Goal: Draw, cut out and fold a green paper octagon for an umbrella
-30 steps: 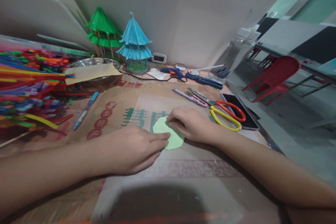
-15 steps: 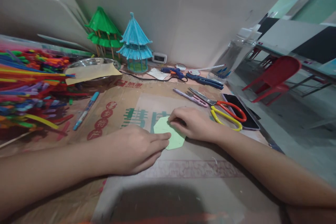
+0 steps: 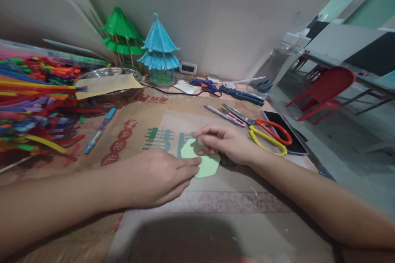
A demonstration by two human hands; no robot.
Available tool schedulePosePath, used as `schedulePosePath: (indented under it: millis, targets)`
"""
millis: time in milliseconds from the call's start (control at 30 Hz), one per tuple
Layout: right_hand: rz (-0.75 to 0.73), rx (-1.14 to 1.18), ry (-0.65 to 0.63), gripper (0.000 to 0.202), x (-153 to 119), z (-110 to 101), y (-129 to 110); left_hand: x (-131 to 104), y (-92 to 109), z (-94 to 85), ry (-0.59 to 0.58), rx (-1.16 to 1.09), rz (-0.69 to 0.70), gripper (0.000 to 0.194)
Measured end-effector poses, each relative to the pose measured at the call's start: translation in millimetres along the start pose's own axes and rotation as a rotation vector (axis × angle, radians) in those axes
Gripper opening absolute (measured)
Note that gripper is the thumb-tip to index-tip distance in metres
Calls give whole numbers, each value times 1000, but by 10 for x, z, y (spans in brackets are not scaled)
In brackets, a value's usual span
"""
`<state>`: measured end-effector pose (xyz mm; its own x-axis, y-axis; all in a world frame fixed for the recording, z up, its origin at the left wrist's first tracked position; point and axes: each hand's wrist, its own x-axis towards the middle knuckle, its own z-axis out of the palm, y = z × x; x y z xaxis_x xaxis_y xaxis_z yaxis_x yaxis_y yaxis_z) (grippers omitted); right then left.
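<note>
A light green paper piece with straight-cut edges (image 3: 208, 167) lies flat on the printed cardboard (image 3: 148, 119). My left hand (image 3: 166, 176) rests beside it, palm down, its extended fingertips pressing on the paper's left part. Above the paper's upper right edge is my right hand (image 3: 220, 141), its fingers curled and slightly blurred. Whether anything small sits between those fingers cannot be made out. Scissors with one red and one yellow handle (image 3: 253, 123) lie just beyond my right hand.
Colourful pipe cleaners (image 3: 40, 107) fill the left side, near a blue pen (image 3: 100, 131). Green (image 3: 120, 35) and blue (image 3: 159, 49) pavilion models stand behind. A glue gun (image 3: 205, 85), a clear bottle (image 3: 277, 63) and a phone (image 3: 285, 133) are farther right.
My right hand's fingers have loosened and shifted slightly left over the paper. My left hand stays nearly in place on it.
</note>
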<state>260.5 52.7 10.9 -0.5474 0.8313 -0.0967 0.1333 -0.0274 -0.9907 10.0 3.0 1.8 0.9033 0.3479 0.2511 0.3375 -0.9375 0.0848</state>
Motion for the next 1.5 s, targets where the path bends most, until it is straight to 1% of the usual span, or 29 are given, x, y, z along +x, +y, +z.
schedulePosePath:
  millis: [33, 100, 133, 167, 233, 267, 333, 400, 467, 533, 667, 800, 933, 1067, 1167, 1233, 1267, 1367, 1500]
  targets:
    - [-14, -47, 9, 23, 3, 2, -1, -2, 1, 1, 5, 5, 0, 33]
    - [-101, -117, 138, 22, 23, -23, 12, -1, 0, 4, 12, 23, 1, 33]
    - [-138, -110, 207, 22, 38, -44, 25, 0, -3, 5, 13, 30, 4, 33]
    - [-149, -82, 243, 23, 53, -66, 41, 1, -6, 7, 12, 32, 6, 33]
    - [-132, -48, 232, 26, 77, -99, 69, 2, -11, 9, 14, 33, 10, 33]
    - [-128, -69, 222, 27, 82, -109, 78, 1, -12, 10, 14, 31, 11, 34]
    - [-153, -187, 237, 28, 75, -118, 75, -1, -10, 7, 16, 32, 14, 34]
    - [-179, -349, 264, 25, 50, -126, 52, -2, -6, 3, 15, 52, 13, 33]
    - [-181, -509, 246, 17, 17, -140, 21, 2, -1, -2, 7, 87, 5, 32]
    - [-194, -632, 192, 13, -10, -153, -3, 8, 0, -9, -7, 109, -1, 32]
    - [-263, -719, 75, 14, -17, -146, -4, 17, 0, -23, -24, 102, -20, 32]
    - [-349, -783, 66, 13, 18, -128, 59, 15, 9, -31, -33, 92, -25, 32]
    - [-376, -779, 113, 12, 50, -139, 113, 10, 13, -34, -37, 99, -27, 31]
    - [-294, -676, 183, 13, 51, -164, 102, 20, 7, -39, -53, 100, -21, 30]
    - [-265, -690, 126, 13, 43, -165, 83, 26, 6, -36, -58, 100, -30, 30]
    - [-298, -740, 83, 12, 47, -154, 87, 25, 9, -34, -62, 99, -36, 30]
    - [-324, -761, 83, 11, 52, -147, 94, 23, 10, -34, -63, 97, -35, 30]
    - [-371, -754, 138, 10, 74, -141, 130, 15, 14, -40, -70, 90, -32, 28]
    - [-277, -583, 246, 17, 95, -185, 163, 12, 12, -41, -78, 86, -39, 27]
